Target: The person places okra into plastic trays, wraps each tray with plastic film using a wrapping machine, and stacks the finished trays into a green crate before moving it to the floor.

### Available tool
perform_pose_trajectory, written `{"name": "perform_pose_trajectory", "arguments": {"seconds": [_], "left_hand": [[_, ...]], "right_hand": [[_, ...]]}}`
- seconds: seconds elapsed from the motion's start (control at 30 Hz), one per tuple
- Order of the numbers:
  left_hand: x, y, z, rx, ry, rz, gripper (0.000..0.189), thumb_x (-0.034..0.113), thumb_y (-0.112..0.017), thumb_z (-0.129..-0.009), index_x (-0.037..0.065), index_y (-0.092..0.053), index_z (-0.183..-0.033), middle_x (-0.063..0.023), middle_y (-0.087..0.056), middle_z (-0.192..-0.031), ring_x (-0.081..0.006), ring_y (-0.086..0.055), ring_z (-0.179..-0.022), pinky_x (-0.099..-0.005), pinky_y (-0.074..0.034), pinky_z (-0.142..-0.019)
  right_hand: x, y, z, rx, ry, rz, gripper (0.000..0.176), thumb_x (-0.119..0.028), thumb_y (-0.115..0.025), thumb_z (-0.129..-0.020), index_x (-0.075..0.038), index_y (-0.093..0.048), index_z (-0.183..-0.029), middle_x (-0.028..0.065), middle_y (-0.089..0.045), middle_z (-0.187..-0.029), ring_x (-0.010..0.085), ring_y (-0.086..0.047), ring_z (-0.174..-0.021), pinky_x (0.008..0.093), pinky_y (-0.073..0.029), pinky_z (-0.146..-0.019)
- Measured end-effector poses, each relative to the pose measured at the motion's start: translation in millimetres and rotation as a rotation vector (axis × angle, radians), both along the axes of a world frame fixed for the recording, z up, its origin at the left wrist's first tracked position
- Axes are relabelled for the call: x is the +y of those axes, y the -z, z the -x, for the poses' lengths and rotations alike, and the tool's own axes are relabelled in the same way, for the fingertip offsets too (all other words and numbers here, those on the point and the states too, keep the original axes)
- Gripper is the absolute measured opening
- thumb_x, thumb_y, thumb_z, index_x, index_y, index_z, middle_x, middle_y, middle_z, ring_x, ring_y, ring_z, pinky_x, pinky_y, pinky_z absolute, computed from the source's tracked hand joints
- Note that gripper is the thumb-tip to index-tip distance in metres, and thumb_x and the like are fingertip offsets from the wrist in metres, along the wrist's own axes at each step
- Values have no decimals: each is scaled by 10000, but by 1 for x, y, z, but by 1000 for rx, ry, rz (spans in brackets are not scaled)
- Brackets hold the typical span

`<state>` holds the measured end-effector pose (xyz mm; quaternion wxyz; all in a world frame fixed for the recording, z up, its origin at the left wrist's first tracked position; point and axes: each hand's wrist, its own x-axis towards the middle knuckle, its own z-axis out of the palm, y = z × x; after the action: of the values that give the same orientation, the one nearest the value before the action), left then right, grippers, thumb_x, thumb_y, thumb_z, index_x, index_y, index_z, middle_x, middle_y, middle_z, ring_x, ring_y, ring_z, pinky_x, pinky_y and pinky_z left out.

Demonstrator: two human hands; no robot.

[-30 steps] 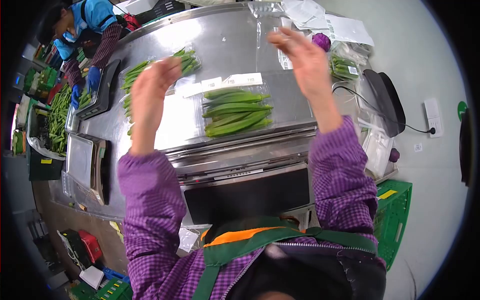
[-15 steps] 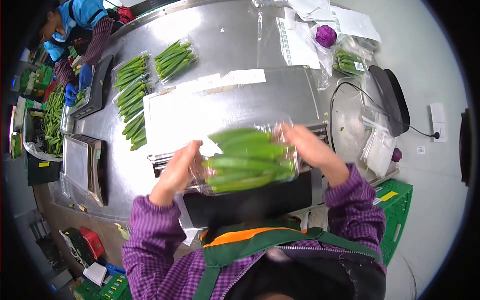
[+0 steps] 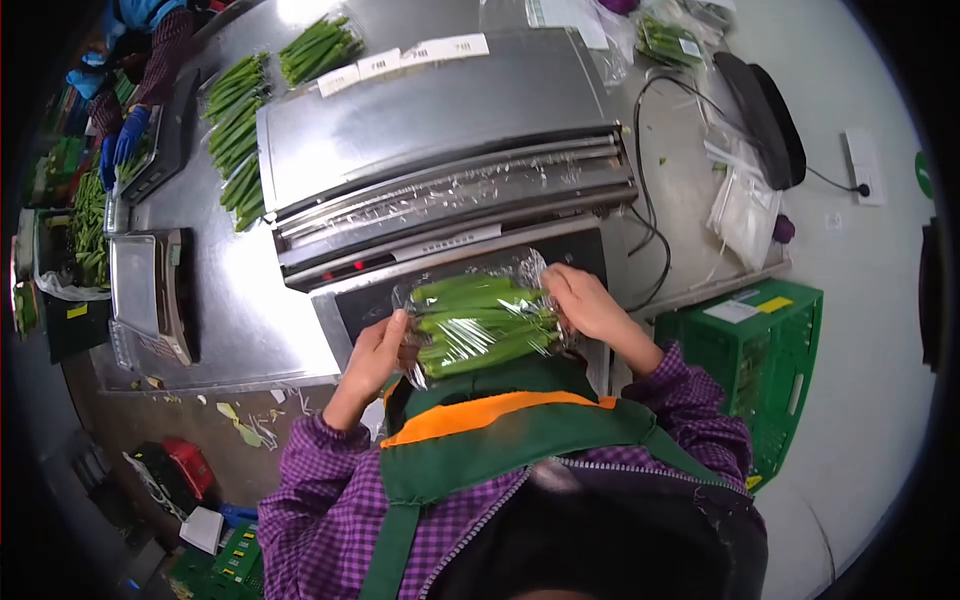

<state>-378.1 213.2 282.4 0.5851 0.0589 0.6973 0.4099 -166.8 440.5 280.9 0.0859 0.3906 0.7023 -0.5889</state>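
A tray of okra (image 3: 480, 325) covered in clear, shiny film is held level close to my body. My left hand (image 3: 372, 362) is closed on its left end, thumb on top. At the opposite end, my right hand (image 3: 592, 308) grips the film and tray edge with bent fingers. Beneath the pack lies the dark front plate (image 3: 365, 300) of a steel wrapping machine (image 3: 440, 100). Crinkled film clings along the machine's roller slot (image 3: 460, 190), and a red light glows on its front strip.
More okra packs (image 3: 238, 130) line the steel table left of the machine. A scale (image 3: 140, 285) sits farther left, near a co-worker's blue-gloved hands (image 3: 125, 140). A black cable (image 3: 650, 200) loops at right; a green crate (image 3: 745, 350) stands below the table's right end.
Both hands have brought the okra pack back from over the machine toward my body. The film now looks drawn round it. The view has tipped lower, showing the roller slot.
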Motion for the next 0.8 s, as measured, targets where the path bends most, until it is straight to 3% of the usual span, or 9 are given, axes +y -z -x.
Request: {"name": "perform_pose_trajectory", "arguments": {"seconds": [0.03, 0.2, 0.37, 0.47, 0.5, 0.57, 0.63, 0.67, 0.8], "left_hand": [[-10, 0, -6, 140, -1, 0, 528, 444, -417, -937, -53, -581, -1003, -40, -562, -652, -82, -521, -541, -221, -429, -504], [-33, 28, -21, 573, -284, -120, 328, 297, -462, -952, 46, -583, -779, 81, -363, -531, -18, -302, -468, -208, -234, -426], [-71, 2, -17, 269, -382, 87, 269, 255, -490, -938, 67, -584, -769, 93, -376, -502, 3, -288, -408, -201, -180, -374], [-105, 63, -43, 15, -268, 183, 269, 255, -499, -923, 30, -601, -817, 12, -526, -579, -79, -484, -469, -226, -393, -420], [-106, 94, -53, 147, -69, 10, 275, 270, -495, -926, 16, -596, -897, -38, -572, -695, -121, -540, -591, -252, -447, -531], [-88, 107, -69, 362, 200, -345, 309, 288, -490, -929, 0, -585, -988, -92, -614, -829, -165, -595, -729, -282, -500, -654], [-51, 64, -78, 223, 205, -484, 317, 293, -488, -930, -2, -575, -1011, -100, -609, -864, -170, -590, -761, -288, -496, -677], [-40, 52, -80, 173, 212, -519, 322, 295, -487, -931, -2, -569, -1023, -104, -607, -881, -173, -588, -777, -291, -494, -689], [-21, 14, -84, 41, 47, -594, 344, 304, -483, -933, -6, -547, -1069, -120, -597, -950, -183, -580, -841, -304, -487, -736]], "right_hand": [[-4, 6, -4, 54, 3, -287, 317, -263, -456, -924, 34, -561, -966, 160, -624, -791, 242, -636, -696, 336, -481, -590], [-15, 10, -6, 334, 373, -424, 160, -109, -525, -881, 25, -595, -933, 138, -645, -792, 180, -633, -699, 270, -467, -635], [-24, 2, -58, 233, 419, -259, 147, -89, -537, -874, 41, -597, -909, 96, -645, -758, 100, -594, -688, 232, -451, -618], [-52, 58, -97, -8, 145, -228, 178, -150, -541, -847, 5, -617, -887, 152, -623, -737, 219, -603, -675, 333, -465, -649], [-60, 70, -92, -183, 44, -155, 171, -133, -541, -842, -3, -618, -920, 151, -624, -760, 223, -605, -692, 333, -463, -653], [-82, 104, -75, 361, 30, 77, 257, -121, -515, -854, 18, -568, -1064, 143, -628, -972, 226, -609, -883, 325, -478, -777], [-100, 57, -69, 208, 432, 907, 506, -94, -565, -854, -18, -370, -1315, 143, -474, -1269, 211, -502, -1119, 326, -447, -920], [-112, 79, -77, 189, 429, 1028, 568, -124, -597, -849, -37, -337, -1348, 137, -466, -1278, 212, -468, -1158, 334, -422, -949], [-144, 56, -81, 596, 53, 614, 479, -201, -573, -874, -36, -423, -1299, 91, -506, -1242, 202, -485, -1124, 301, -411, -948]]}}
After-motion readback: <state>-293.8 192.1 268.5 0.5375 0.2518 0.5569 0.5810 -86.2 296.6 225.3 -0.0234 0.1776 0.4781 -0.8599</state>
